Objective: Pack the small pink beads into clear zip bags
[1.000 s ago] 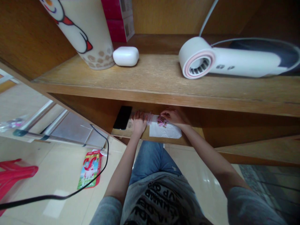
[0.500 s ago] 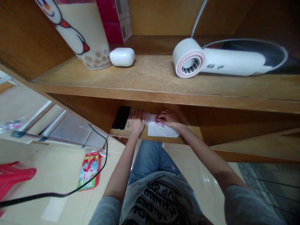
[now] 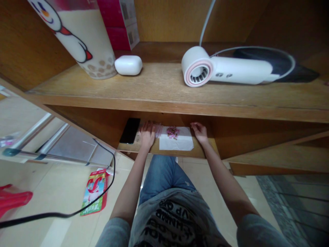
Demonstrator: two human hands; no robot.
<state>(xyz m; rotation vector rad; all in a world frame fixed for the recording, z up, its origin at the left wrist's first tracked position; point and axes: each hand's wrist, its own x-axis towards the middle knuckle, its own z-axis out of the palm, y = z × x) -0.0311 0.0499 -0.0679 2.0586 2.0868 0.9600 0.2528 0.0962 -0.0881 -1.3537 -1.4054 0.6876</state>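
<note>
- Red plastic, part of some larger item, shows at the far left edge above the pale floor.
- A black cable curves in from the left, passing in front of a red-and-green packet.
- On the upper shelf, a tall cup (a snowman printed on its side) stands beside a small white case, with magenta boxes behind.
- Below, on the lower shelf, lies a black phone.
- Just right of it the person's left hand rests palm down, fingers extended and slightly parted, on clear plastic; no grip shows.
- Next, a small heap of pink pieces sits toward the far left part of a white paper sheet.
- The right hand is by the sheet's right edge, apart from the heap, its fingers curled toward each other; whether they pinch anything is too small to tell.
- Above and farther right, a white handheld fan lies on its side.
</note>
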